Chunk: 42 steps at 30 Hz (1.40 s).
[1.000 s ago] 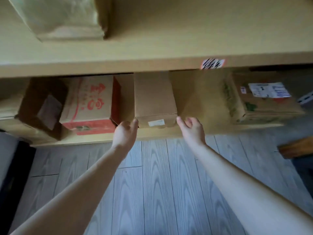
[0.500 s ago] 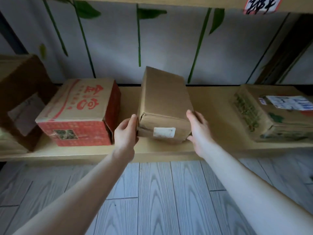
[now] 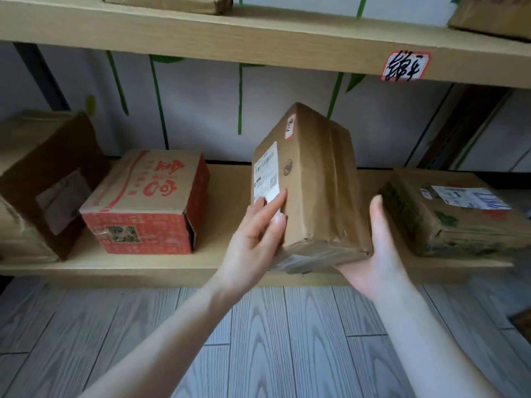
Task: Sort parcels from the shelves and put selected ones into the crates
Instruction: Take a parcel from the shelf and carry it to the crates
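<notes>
A brown cardboard parcel (image 3: 316,182) is off the lower shelf (image 3: 227,202) and tilted up on end, its white shipping label facing left. My left hand (image 3: 255,234) lies against that labelled face with straight fingers, the index tip on the label. My right hand (image 3: 376,254) cups the parcel's lower right corner, thumb up along the right side and fingers hidden underneath. No crate is in view.
On the same shelf stand a red printed box (image 3: 149,202), a dark brown box (image 3: 48,179) at far left and a flat green-printed parcel (image 3: 459,222) at right. The upper shelf (image 3: 258,38) carries a handwritten tag (image 3: 405,66). Grey plank floor (image 3: 287,340) lies below.
Both hands took the parcel by its sides, lifted it off the shelf and turned it so that the shipping label shows. My view dropped from the upper shelf to the lower one.
</notes>
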{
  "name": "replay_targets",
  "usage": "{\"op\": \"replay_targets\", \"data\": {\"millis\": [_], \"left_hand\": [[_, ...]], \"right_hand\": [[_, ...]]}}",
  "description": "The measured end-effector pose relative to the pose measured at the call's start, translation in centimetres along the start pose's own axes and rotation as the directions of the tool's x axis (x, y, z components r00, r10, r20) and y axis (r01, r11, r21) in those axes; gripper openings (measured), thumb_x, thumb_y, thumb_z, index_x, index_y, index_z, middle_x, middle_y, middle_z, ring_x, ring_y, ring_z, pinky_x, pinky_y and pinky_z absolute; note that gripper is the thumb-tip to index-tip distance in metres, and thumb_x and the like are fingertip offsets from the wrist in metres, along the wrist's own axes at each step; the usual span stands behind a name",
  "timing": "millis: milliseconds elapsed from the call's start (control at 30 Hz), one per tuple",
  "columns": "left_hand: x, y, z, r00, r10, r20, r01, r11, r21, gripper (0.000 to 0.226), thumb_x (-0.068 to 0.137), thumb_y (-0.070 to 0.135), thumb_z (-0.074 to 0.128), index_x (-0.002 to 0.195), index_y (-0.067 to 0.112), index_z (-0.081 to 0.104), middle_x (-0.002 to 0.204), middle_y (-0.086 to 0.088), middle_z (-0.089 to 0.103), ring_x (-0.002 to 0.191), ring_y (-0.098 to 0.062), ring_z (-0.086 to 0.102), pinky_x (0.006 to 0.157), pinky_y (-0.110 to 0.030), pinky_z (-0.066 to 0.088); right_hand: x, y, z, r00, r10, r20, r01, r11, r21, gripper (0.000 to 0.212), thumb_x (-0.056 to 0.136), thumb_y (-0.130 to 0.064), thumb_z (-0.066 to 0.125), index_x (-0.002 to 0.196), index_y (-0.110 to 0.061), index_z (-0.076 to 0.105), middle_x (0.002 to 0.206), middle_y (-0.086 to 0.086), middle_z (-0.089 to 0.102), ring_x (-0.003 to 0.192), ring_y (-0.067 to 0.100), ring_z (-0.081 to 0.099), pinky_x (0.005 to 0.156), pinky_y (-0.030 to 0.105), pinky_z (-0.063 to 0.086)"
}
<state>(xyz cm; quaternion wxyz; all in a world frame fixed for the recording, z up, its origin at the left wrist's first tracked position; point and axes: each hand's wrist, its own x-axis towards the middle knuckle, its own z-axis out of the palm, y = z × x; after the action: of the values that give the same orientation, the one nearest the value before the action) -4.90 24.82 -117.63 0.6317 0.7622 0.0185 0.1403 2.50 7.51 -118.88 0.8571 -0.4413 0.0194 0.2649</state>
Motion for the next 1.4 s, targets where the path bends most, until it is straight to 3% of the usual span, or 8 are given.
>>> {"op": "replay_targets", "data": {"millis": [167,333,433,600,733,900,1067,1400], "left_hand": [[0.1,0.7,-0.6,0.975,-0.166,-0.15,0.173,0.984,0.031,0.091,0.057,0.048,0.081,0.135,0.042,0.034,0.125,0.02,0.046,0.126,-0.007,0.044,0.106,-0.031,0.037],[0.7,-0.8,-2.0,0.89,-0.383,-0.246,0.36,0.923,-0.137,0.017,0.078,0.023,0.071,0.077,0.006,0.066,0.091,-0.008,0.07,0.079,-0.019,0.061,0.071,-0.032,0.047],[0.8,-1.2,-2.1,0.903,-0.353,-0.245,0.307,0.929,-0.208,0.012,0.078,0.018,0.071,0.089,0.015,0.07,0.086,0.002,0.072,0.077,-0.011,0.065,0.072,-0.024,0.051],[1.3,-1.7,-1.8,0.909,-0.34,-0.243,0.249,0.908,-0.337,0.029,0.077,0.026,0.072,0.105,0.02,0.067,0.1,-0.002,0.072,0.092,-0.015,0.067,0.084,-0.031,0.052],[2.3,-2.7,-1.0,0.92,-0.336,-0.203,0.245,0.896,-0.371,0.032,0.078,0.028,0.071,0.108,0.021,0.065,0.095,0.002,0.074,0.088,-0.012,0.069,0.079,-0.029,0.053],[3.2,-0.8,1.5,0.902,-0.411,-0.131,0.35,0.875,-0.334,0.029,0.079,0.023,0.07,0.107,0.02,0.062,0.079,0.012,0.074,0.072,-0.002,0.068,0.064,-0.017,0.053],[1.1,5.8,4.6,0.854,-0.518,-0.052,0.493,0.836,-0.24,0.018,0.079,0.019,0.069,0.095,0.026,0.064,0.069,0.017,0.072,0.062,0.002,0.066,0.052,-0.013,0.05],[-7.5,24.2,16.5,0.663,-0.684,0.305,0.712,0.702,0.025,0.013,0.083,0.02,0.065,0.089,0.031,0.064,0.07,0.01,0.073,0.066,-0.011,0.067,0.059,-0.031,0.056]], "right_hand": [[0.1,2.3,-1.8,0.99,0.138,-0.035,-0.132,0.98,0.146,0.057,0.077,-0.044,0.058,0.112,0.0,0.065,0.122,0.022,0.061,0.115,0.033,0.057,0.106,0.046,0.037],[0.4,3.3,-2.9,0.981,0.105,-0.166,-0.086,0.989,0.117,0.038,0.08,-0.03,0.05,0.106,-0.01,0.069,0.106,0.015,0.07,0.097,0.027,0.067,0.08,0.04,0.056],[0.9,3.5,-2.6,0.972,0.001,-0.236,-0.001,1.0,-0.001,0.042,0.079,-0.021,0.056,0.12,-0.022,0.058,0.106,0.01,0.071,0.1,0.025,0.066,0.092,0.046,0.049],[1.9,3.7,-1.7,0.912,-0.07,-0.403,0.04,0.996,-0.083,0.02,0.092,-0.015,0.048,0.086,-0.022,0.066,0.063,-0.003,0.073,0.055,0.013,0.069,0.048,0.026,0.055],[2.4,4.0,-2.3,0.906,-0.146,-0.398,0.076,0.979,-0.188,0.038,0.094,-0.026,0.044,0.066,-0.02,0.069,0.061,-0.005,0.071,0.06,0.014,0.067,0.061,0.028,0.052],[-0.8,1.5,-2.2,0.855,-0.179,-0.486,0.092,0.976,-0.197,0.022,0.095,-0.022,0.047,0.094,-0.028,0.068,0.105,0.003,0.07,0.098,0.024,0.064,0.088,0.039,0.05],[-8.1,-3.8,-1.5,0.783,0.032,-0.621,-0.049,0.999,-0.01,0.025,0.091,-0.017,0.051,0.108,-0.004,0.065,0.099,0.008,0.072,0.086,0.02,0.065,0.065,0.025,0.054],[-32.2,-15.2,-1.0,0.61,0.147,-0.779,0.025,0.979,0.204,0.04,0.089,-0.05,0.047,0.081,-0.025,0.076,0.091,-0.002,0.075,0.085,0.012,0.071,0.061,0.02,0.054]]}}
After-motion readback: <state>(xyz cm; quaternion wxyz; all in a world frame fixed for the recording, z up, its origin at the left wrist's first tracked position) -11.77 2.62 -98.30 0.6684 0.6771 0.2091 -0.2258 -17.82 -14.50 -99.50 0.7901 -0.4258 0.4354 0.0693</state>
